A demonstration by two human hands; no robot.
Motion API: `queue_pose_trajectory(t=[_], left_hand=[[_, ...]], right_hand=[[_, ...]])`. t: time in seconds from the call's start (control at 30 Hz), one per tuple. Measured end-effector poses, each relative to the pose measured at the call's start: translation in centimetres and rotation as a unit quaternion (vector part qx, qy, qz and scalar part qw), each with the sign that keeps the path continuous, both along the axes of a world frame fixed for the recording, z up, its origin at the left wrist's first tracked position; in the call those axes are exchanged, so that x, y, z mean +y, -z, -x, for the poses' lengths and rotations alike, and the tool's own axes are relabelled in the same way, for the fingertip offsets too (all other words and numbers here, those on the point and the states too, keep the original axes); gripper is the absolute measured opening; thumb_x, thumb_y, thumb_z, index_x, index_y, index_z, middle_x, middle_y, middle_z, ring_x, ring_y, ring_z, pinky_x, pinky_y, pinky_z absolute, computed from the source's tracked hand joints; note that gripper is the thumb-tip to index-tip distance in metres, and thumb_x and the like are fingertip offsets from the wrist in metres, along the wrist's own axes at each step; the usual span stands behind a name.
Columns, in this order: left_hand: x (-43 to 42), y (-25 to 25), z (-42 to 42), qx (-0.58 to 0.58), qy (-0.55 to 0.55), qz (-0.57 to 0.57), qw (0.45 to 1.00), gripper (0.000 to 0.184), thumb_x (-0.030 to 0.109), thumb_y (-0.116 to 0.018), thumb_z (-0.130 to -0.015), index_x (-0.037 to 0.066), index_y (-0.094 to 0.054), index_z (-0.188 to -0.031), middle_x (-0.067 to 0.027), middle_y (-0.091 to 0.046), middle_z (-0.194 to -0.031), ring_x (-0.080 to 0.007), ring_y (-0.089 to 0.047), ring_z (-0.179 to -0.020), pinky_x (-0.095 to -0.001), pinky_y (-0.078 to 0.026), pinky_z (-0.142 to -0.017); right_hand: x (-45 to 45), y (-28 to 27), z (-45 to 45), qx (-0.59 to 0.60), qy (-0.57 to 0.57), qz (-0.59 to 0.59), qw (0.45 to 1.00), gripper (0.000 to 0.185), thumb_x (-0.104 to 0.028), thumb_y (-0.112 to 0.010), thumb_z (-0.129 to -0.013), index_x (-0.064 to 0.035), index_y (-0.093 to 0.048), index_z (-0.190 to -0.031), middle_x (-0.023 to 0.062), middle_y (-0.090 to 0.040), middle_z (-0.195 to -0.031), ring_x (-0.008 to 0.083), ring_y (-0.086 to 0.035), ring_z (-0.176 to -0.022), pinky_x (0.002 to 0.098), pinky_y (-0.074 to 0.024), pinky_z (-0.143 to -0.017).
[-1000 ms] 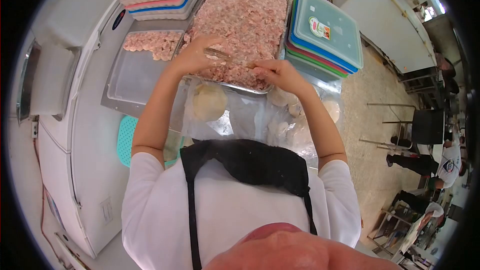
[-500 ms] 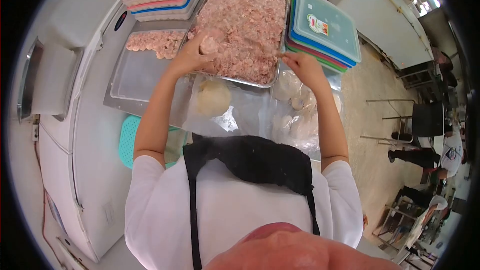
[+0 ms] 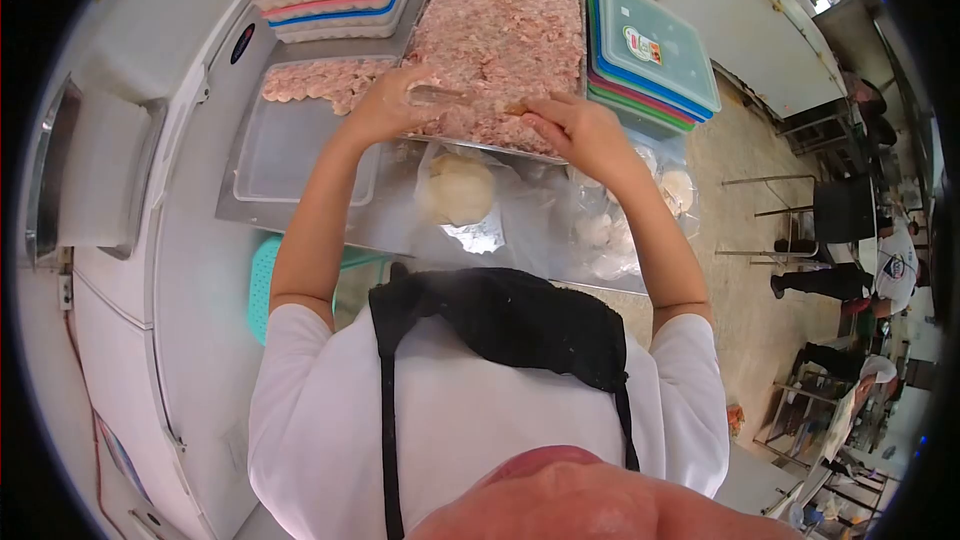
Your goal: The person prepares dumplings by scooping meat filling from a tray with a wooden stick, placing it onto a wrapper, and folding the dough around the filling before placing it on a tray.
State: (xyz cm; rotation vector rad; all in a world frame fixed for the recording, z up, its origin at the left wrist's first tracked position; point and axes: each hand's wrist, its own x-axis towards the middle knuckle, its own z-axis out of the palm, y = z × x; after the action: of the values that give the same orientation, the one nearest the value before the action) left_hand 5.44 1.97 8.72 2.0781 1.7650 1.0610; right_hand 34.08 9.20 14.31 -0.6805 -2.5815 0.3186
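Observation:
My left hand (image 3: 388, 108) is at the near left edge of a metal tray (image 3: 480, 147) full of ground meat (image 3: 495, 35). Its fingers curl around a thin, pale dumpling wrapper (image 3: 440, 95) with meat on it, blurred and partly hidden. Over the near part of the meat, my right hand (image 3: 570, 125) grips a small brown spreader (image 3: 516, 109), only its tip showing. Below the tray lies a round stack of pale wrappers (image 3: 460, 188) on clear plastic. To the left, filled dumplings (image 3: 318, 83) stand in rows along the far side of a shallow clear tray (image 3: 300, 160).
Stacked containers with red and blue lids (image 3: 325, 0) stand at the back left. More lidded boxes (image 3: 655, 45) are piled right of the meat. Bagged wrappers (image 3: 610, 235) lie at the right front. A turquoise stool (image 3: 263, 285) is below the table; a person (image 3: 895, 275) stands far right.
My right hand has moved left from the tray's right edge toward my left hand, bringing the spreader over the meat. My left hand has tilted and shifted slightly right. The view has shifted a little.

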Motion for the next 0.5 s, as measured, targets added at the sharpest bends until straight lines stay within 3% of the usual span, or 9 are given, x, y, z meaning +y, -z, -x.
queue_pose_trajectory(t=[0.1, 0.2, 0.3, 0.33, 0.4, 0.5], left_hand=[[-1.1, 0.5, 2.2, -0.061, -0.022, -0.057, 0.996, 0.047, 0.027, -0.076, -0.074, 0.003, -0.063, -0.112, -0.016, -0.064, -0.112, -0.0289, -0.06, -0.104, -0.0355, -0.044, -0.094], [-2.3, -1.3, 4.5, -0.144, 0.111, 0.01, 0.983, 0.047, 0.03, -0.077, -0.074, 0.004, -0.064, -0.111, -0.0158, -0.064, -0.113, -0.028, -0.059, -0.105, -0.0355, -0.044, -0.094], [-3.2, -1.0, 6.7, -0.2, 0.045, 0.103, 0.973, 0.05, 0.034, -0.079, -0.072, 0.005, -0.065, -0.11, -0.0159, -0.062, -0.114, -0.0266, -0.058, -0.108, -0.035, -0.043, -0.094], [-3.2, -0.4, 8.0, -0.16, 0.016, 0.103, 0.982, 0.052, 0.035, -0.079, -0.071, 0.005, -0.064, -0.111, -0.0157, -0.062, -0.115, -0.0257, -0.058, -0.108, -0.0346, -0.043, -0.094], [-3.2, 1.5, 11.8, -0.078, -0.046, 0.105, 0.99, 0.055, 0.036, -0.08, -0.071, 0.005, -0.063, -0.113, -0.0152, -0.061, -0.116, -0.024, -0.057, -0.11, -0.0337, -0.043, -0.095], [-5.0, 2.6, 16.5, -0.104, -0.088, 0.091, 0.986, 0.063, 0.031, -0.079, -0.073, 0.007, -0.055, -0.125, -0.0127, -0.062, -0.117, -0.0217, -0.058, -0.108, -0.033, -0.046, -0.091]], right_hand=[[-1.1, -2.2, 2.1, 0.011, 0.018, 0.033, 0.999, 0.025, -0.029, -0.058, -0.09, -0.011, -0.066, -0.104, 0.0118, -0.063, -0.086, 0.0318, -0.062, -0.079, 0.042, -0.0492, -0.065], [-2.5, -1.1, 5.2, 0.002, 0.002, 0.027, 1.0, 0.024, -0.027, -0.057, -0.09, -0.0095, -0.066, -0.104, 0.0128, -0.064, -0.087, 0.0337, -0.062, -0.081, 0.0423, -0.0492, -0.067], [-3.2, 2.0, 8.0, 0.02, -0.007, 0.058, 0.998, 0.023, -0.022, -0.057, -0.09, -0.0084, -0.066, -0.106, 0.0143, -0.065, -0.092, 0.0348, -0.062, -0.084, 0.04, -0.0498, -0.072], [-3.3, 2.7, 8.8, 0.034, -0.008, 0.079, 0.996, 0.022, -0.02, -0.057, -0.09, -0.0081, -0.066, -0.106, 0.0149, -0.066, -0.094, 0.035, -0.062, -0.086, 0.0389, -0.05, -0.074], [-3.2, 3.2, 9.4, 0.076, 0.013, 0.142, 0.987, 0.024, -0.019, -0.056, -0.091, -0.0072, -0.066, -0.109, 0.0155, -0.066, -0.1, 0.0325, -0.063, -0.091, 0.0365, -0.0497, -0.079], [-2.7, 4.8, 8.6, 0.146, 0.047, 0.255, 0.955, 0.025, -0.015, -0.055, -0.093, -0.0055, -0.065, -0.114, 0.0148, -0.066, -0.11, 0.024, -0.063, -0.101, 0.0323, -0.0471, -0.089]])
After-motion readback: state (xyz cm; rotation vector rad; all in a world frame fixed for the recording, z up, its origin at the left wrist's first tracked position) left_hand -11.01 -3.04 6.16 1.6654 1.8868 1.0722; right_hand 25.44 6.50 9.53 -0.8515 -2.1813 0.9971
